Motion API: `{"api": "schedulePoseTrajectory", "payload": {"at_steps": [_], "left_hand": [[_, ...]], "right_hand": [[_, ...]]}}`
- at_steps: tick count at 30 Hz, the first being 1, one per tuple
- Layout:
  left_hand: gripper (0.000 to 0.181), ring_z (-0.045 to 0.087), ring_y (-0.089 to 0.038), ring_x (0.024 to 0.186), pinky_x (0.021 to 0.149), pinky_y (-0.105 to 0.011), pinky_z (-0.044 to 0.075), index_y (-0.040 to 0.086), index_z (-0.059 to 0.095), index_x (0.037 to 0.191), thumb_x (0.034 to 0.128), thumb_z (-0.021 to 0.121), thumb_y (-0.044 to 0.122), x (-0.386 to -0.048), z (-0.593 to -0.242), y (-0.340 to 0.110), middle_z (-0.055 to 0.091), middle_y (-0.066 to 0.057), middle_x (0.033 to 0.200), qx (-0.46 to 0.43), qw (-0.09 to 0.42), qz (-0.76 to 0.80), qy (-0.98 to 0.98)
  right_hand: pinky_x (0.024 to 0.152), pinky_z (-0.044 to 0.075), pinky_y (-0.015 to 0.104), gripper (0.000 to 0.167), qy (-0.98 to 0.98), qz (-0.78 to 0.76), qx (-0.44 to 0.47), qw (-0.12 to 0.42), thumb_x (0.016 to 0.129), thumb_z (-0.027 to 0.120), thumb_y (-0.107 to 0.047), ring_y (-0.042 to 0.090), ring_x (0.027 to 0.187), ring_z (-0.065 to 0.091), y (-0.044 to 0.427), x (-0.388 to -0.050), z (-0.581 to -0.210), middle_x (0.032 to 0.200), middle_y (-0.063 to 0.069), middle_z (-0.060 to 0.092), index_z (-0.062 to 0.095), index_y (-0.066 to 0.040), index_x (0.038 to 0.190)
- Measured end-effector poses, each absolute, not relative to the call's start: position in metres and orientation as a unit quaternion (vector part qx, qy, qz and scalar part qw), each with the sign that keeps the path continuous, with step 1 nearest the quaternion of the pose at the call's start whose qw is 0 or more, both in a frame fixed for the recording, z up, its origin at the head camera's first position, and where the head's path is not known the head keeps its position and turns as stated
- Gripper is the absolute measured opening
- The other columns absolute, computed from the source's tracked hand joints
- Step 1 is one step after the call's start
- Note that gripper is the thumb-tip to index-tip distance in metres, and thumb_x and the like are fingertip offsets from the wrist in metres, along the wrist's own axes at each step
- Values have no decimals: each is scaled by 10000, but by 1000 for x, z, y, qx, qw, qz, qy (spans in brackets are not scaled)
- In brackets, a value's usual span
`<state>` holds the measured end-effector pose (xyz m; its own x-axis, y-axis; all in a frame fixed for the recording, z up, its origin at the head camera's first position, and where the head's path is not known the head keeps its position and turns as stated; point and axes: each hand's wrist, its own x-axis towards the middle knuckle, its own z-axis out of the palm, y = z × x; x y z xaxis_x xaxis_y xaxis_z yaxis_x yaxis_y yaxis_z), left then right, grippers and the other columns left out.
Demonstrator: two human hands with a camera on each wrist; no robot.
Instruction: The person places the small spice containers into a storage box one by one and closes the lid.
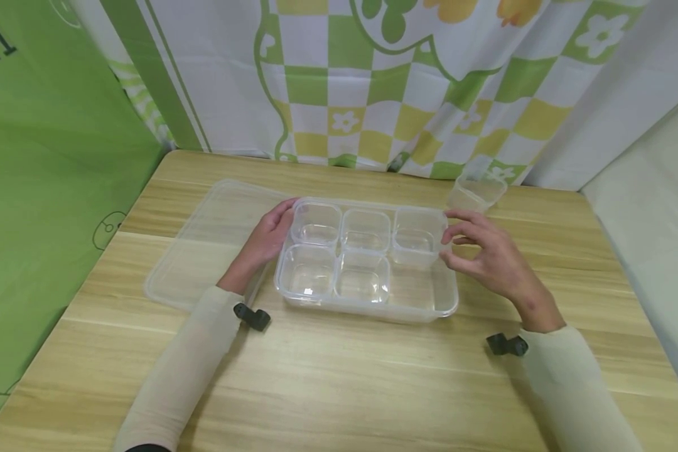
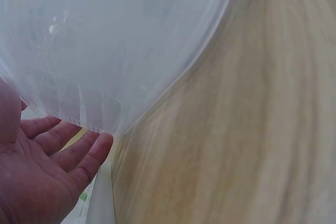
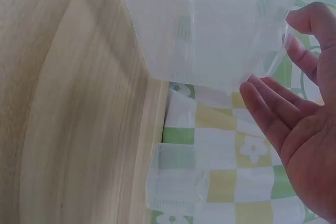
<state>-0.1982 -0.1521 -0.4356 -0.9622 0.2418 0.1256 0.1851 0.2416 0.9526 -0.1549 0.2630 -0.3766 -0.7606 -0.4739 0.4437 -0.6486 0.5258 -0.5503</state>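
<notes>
The left hand, fingers loosely extended, touches the left end of the clear outer container on the table; the right hand, fingers bent, pinches its far-right inner box.

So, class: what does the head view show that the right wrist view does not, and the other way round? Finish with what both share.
Only the head view shows the left hand, the flat lid and all five cups in the box.

Only the right wrist view shows the palm side of the right hand and the outside of the box's end wall close up.

Both show the right hand at the box, the loose cup, the table and the checked curtain.
</notes>
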Motion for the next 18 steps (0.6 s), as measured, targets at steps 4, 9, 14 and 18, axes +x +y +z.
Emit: {"api": "schedulePoseTrajectory", "payload": {"at_steps": [4, 9, 14, 18], "left_hand": [[443, 600, -395, 1117, 1024, -498, 462, -15, 467, 1505, 1134, 371, 206, -199, -437, -152, 609, -268, 1283, 137, 24, 600, 788], [449, 605, -388, 1079, 996, -496, 478, -13, 458, 1513, 1134, 367, 210, -199, -437, -152, 611, -271, 1256, 138, 26, 601, 787], [456, 597, -392, 1156, 1048, -503, 454, -7, 456, 1516, 1134, 370, 225, -199, -436, -152, 598, -259, 1322, 129, 27, 597, 792], [466, 570, -379, 1244, 1102, -494, 416, 1, 459, 1518, 1134, 365, 248, -199, -435, -151, 574, -236, 1396, 119, 26, 589, 799]], "right_hand": [[864, 522, 179, 291, -867, 343, 336, 134, 761, 819, 105, 355, 1140, 615, 264, -157, -377, 1362, 192, 598, 670, -77, 933], [858, 508, 203, 290, -868, 331, 345, 135, 756, 823, 79, 404, 1165, 594, 265, -160, -378, 1360, 209, 592, 667, -82, 941], [906, 457, 163, 259, -876, 305, 348, 136, 771, 832, 28, 379, 1148, 605, 266, -161, -379, 1369, 217, 582, 668, -81, 939], [910, 447, 178, 261, -883, 284, 348, 140, 779, 843, 0, 329, 1073, 637, 266, -160, -379, 1379, 198, 580, 666, -107, 937]]}}
